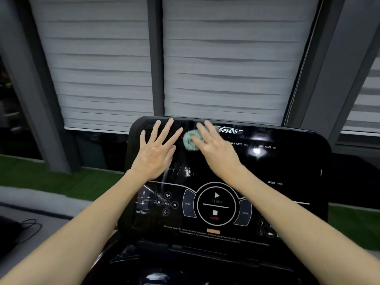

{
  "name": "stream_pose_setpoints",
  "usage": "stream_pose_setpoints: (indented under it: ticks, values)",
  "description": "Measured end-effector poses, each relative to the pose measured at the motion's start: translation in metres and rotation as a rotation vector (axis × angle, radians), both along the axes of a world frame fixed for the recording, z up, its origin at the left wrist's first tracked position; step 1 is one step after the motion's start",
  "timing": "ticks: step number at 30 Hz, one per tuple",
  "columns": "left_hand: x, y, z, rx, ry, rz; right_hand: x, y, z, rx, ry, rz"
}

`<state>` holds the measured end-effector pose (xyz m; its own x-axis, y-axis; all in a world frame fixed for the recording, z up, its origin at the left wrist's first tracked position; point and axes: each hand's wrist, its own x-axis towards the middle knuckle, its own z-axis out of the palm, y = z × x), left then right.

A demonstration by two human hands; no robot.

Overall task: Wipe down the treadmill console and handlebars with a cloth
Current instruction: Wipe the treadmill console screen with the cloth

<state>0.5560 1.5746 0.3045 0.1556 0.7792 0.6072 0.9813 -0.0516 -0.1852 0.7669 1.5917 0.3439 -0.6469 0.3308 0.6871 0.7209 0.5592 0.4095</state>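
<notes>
Your small, pale green terry cloth [190, 140] is bunched into a soft, fuzzy wad near the top edge of the glossy black treadmill console [277, 171], just left of the white script logo. Your right hand [216, 149] lies over it with the fingers stretched out and close together, pressing the wad against the panel rather than clutching it. Only the cloth's left part shows past your fingers, and your thumb is hidden, so you cannot tell how it sits.

Your left hand [156, 153] rests flat on the upper left of the console, just beside the cloth, its fingers spread wide and holding nothing.

The panel is dark and mirror-like — it throws back a bright light spot near the DISTANCE label, and pale smears streak the surface below your left hand. Lower down sits the round white-ringed START and STOP control [216, 203], between your forearms.

Behind the console hang grey slatted window blinds [226, 68], and a strip of green artificial turf [41, 177] runs along the floor.
</notes>
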Motion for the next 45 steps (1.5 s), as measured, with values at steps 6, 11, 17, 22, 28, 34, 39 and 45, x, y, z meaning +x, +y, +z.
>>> stream_pose_setpoints:
  ticks: [6, 11, 17, 22, 28, 34, 39, 45]
  values:
    - [-0.01, -0.004, 0.003, -0.047, -0.008, -0.057, -0.02, 0.012, 0.015, -0.009, 0.101, -0.03]
    - [-0.031, -0.003, 0.006, 0.002, 0.062, -0.061, -0.01, -0.033, -0.096, -0.014, 0.004, 0.121]
    - [-0.061, -0.001, -0.003, 0.042, 0.095, -0.107, 0.006, -0.087, -0.202, -0.187, -0.169, 0.129]
    - [-0.064, 0.005, -0.009, 0.086, 0.054, -0.177, -0.006, -0.069, -0.146, -0.12, -0.055, 0.112]
    - [-0.066, 0.01, -0.015, 0.138, 0.026, -0.206, -0.043, -0.002, -0.018, -0.047, 0.2, -0.118]
    - [-0.069, 0.012, -0.018, 0.184, 0.018, -0.239, -0.073, 0.009, 0.013, -0.044, 0.244, -0.179]
    - [-0.069, 0.015, -0.02, 0.198, 0.015, -0.255, -0.078, -0.04, -0.105, -0.101, 0.143, -0.036]
    - [-0.069, 0.013, -0.02, 0.208, 0.008, -0.258, -0.06, -0.118, -0.2, -0.359, -0.173, 0.033]
